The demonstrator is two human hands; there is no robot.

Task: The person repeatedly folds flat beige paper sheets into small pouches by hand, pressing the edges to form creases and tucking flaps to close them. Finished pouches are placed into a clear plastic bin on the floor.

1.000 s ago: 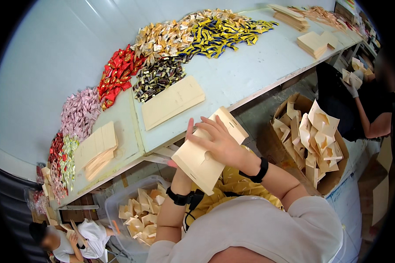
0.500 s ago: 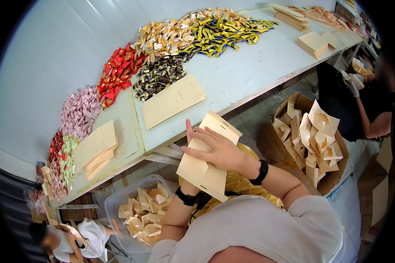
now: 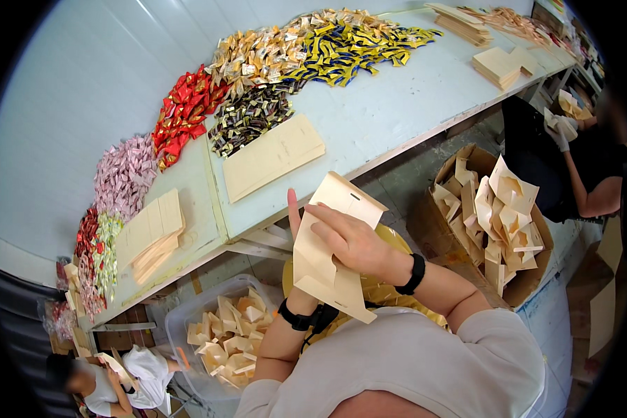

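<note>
In front of my chest a tan card box blank (image 3: 322, 274) is held between my two hands. It is slightly bent, with a small dark slot in its far flap. My left hand (image 3: 293, 210) is underneath, mostly hidden by the card; one finger sticks up past its left edge. Across the top of the blank lies my right hand (image 3: 355, 240), its fingers bent and pressing on the card. Just beyond, on the table, is a flat stack of tan blanks (image 3: 274, 157). Another stack (image 3: 150, 231) lies farther left.
Wrapped candies in red (image 3: 183, 115), pink (image 3: 125, 174), black (image 3: 252, 122) and yellow (image 3: 348, 56) are heaped along the table (image 3: 376, 132). Folded card pieces fill a plastic tub (image 3: 175, 327) at lower left and a carton (image 3: 428, 230) at right. Two people work nearby.
The blank has turned a little and shifted slightly right, and its edges look more bent. My right fingers have drawn closer together over it.
</note>
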